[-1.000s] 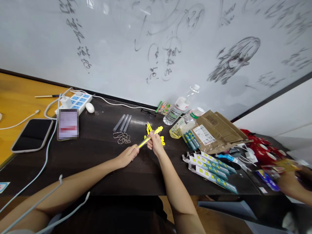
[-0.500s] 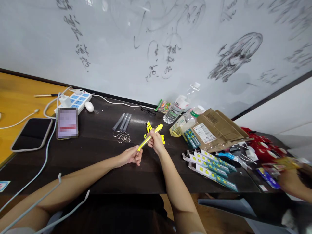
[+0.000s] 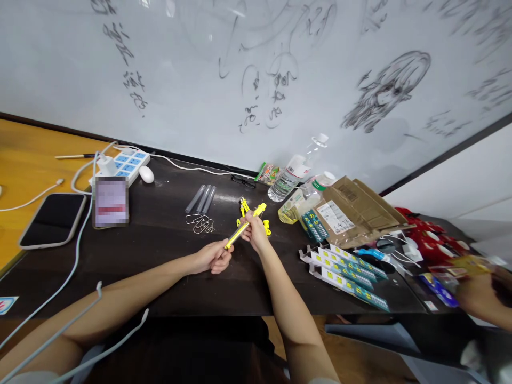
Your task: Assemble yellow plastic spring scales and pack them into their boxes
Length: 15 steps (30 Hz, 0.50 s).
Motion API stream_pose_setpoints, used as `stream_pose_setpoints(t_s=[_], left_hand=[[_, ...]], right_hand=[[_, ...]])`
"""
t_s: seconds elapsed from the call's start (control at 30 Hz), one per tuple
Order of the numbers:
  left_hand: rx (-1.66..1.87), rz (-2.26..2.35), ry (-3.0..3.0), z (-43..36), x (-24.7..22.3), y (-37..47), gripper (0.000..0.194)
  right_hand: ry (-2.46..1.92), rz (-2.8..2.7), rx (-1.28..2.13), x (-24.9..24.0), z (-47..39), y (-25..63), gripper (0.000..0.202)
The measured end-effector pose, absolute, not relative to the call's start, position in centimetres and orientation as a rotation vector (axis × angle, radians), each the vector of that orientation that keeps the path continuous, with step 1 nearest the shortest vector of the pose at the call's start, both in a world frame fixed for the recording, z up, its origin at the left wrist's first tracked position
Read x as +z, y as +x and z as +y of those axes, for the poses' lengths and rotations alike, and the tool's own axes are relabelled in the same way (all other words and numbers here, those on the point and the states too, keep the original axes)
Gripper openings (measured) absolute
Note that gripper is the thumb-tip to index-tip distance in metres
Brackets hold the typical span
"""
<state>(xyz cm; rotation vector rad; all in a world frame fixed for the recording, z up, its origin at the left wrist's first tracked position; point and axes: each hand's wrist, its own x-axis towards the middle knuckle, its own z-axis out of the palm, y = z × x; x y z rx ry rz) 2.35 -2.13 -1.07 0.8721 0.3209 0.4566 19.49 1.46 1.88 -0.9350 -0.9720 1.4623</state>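
Between my hands is a slim yellow and clear tube-shaped item [image 3: 239, 232], tilted up to the right. My left hand [image 3: 215, 256] grips its lower end with closed fingers. Near the upper end, my right hand [image 3: 254, 229] pinches it, and the yellow tip sticks out beyond the fingers. Yellow plastic parts [image 3: 244, 205] lie just behind and beside my right hand, partly hidden by it. To the left on the dark table [image 3: 168, 277] are several clear tubes [image 3: 205, 199], with bent metal wire hooks [image 3: 200, 223] in front of them.
Bottles [image 3: 289, 177], a cardboard package [image 3: 352, 210] and printed boxes [image 3: 350, 285] stand or lie right. A phone [image 3: 52, 221], a blurred-screen device [image 3: 111, 202], a power strip [image 3: 130, 164] and cables are left. Another person's hand [image 3: 482, 298] is far right.
The held item and both my hands have stayed almost in place, with the left fingers curled slightly differently. The other person's hand at far right has shifted slightly.
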Motion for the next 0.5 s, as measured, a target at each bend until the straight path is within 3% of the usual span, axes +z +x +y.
stream_pose_setpoints(t_s=[0.23, 0.5], left_hand=[[0.445, 0.305, 0.833, -1.66, -1.12, 2.12, 0.036], [0.476, 0.538, 0.896, -1.43, -1.10, 2.37, 0.051]], right_hand=[[-0.894, -0.954, 1.441, 1.97, 1.48, 19.15, 0.042], [-0.940, -0.906, 1.281, 1.69, 1.61, 18.93, 0.044]])
